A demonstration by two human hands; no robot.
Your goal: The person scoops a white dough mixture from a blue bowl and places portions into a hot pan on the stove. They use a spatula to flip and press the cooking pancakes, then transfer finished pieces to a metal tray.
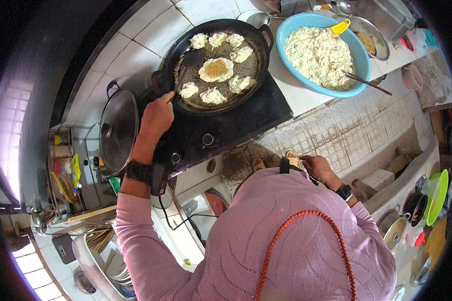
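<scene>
My left hand (159, 114) grips the handle of a dark spatula (193, 59) at the near left rim of a black two-handled frying pan (261, 56). The spatula's blade lies inside the pan. Around the pan's edge sit several pale clumps of batter with shreds in it, such as one batter clump (213, 96). A flatter, browned fritter (216, 69) lies in the centre. My right hand (319, 169) hangs low beside my waist, away from the cooktop, its fingers partly hidden. Right of the pan, a blue basin (280, 39) holds shredded batter (316, 56), a yellow-handled utensil (340, 27) and dark sticks (367, 81).
The pan stands on a black cooktop (233, 128) with two knobs. A glass lid (116, 131) leans at its left. Beyond the basin is a metal bowl (384, 52) with food. A condiment rack (86, 131) and a dish tub (84, 256) are at left; a cooking pot (393, 227) stands at right.
</scene>
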